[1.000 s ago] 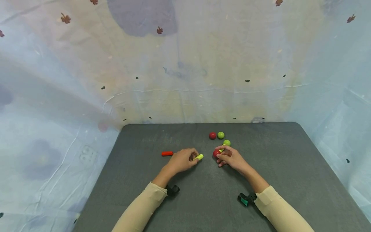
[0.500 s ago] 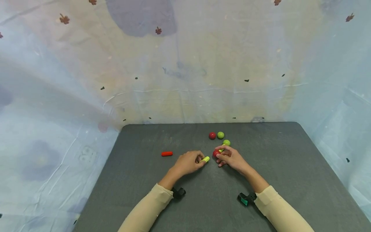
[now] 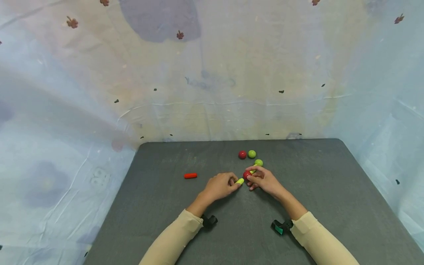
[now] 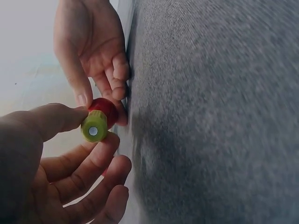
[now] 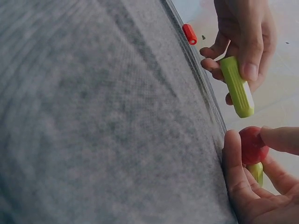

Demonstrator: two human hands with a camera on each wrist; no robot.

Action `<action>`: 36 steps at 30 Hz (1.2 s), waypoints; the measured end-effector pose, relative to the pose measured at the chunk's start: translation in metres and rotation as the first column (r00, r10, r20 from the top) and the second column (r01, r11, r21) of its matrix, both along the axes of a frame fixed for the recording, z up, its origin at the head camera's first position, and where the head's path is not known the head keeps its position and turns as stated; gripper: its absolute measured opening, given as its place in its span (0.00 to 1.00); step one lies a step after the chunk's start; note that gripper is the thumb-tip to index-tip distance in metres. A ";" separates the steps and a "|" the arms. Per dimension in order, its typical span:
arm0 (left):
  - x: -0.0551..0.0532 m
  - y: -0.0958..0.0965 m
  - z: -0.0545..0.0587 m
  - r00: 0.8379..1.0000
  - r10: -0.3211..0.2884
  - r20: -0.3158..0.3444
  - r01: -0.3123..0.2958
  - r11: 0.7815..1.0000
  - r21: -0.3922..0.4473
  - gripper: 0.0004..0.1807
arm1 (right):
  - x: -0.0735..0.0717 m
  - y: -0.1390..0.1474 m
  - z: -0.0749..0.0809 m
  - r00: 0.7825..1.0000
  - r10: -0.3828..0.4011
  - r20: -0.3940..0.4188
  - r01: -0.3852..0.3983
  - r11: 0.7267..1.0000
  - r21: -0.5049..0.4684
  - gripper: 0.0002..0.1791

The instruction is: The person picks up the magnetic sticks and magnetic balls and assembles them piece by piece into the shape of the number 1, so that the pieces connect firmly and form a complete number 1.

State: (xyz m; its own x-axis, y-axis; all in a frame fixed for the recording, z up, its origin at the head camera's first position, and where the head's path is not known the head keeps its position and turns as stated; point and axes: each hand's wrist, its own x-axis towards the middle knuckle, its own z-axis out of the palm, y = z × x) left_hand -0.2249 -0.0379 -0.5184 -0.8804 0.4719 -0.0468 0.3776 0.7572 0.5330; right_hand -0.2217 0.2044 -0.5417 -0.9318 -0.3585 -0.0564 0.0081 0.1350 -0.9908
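Observation:
My left hand [image 3: 220, 185] pinches a short ribbed yellow-green rod [image 5: 237, 88] between thumb and fingers. Its free end points at a red ball [image 5: 254, 144], with a narrow gap showing in the right wrist view. That ball is held by my right hand [image 3: 266, 181], thumb on one side and fingers on the other. Behind the ball a second yellow-green rod [image 5: 256, 172] shows, partly hidden by the fingers. A green ball [image 3: 258, 162] lines up with that rod's far end in the head view.
Farther back on the dark grey table [image 3: 298, 198] lie another red ball [image 3: 242, 154] and a green ball [image 3: 252, 154], side by side. A red rod [image 3: 190, 176] lies to the left of my left hand. A patterned sheet [image 3: 212, 73] hangs behind the table.
My left hand has moved to the right with the yellow-green rod, bringing its tip close to the red ball. My right hand has stayed in place.

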 end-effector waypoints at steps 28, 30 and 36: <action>-0.011 0.009 0.002 1.000 0.008 0.018 -0.009 0.999 0.033 0.12 | 0.001 0.003 -0.001 0.999 0.027 -0.040 -0.026 1.000 0.018 0.26; -0.016 0.008 0.002 1.000 0.007 0.016 -0.008 1.000 0.030 0.11 | 0.002 0.004 -0.002 0.999 0.028 -0.038 -0.027 0.999 0.024 0.26; -0.032 0.008 0.003 1.000 0.001 0.025 -0.001 1.000 0.020 0.10 | 0.003 0.005 -0.003 0.999 0.031 -0.044 -0.030 0.999 0.025 0.26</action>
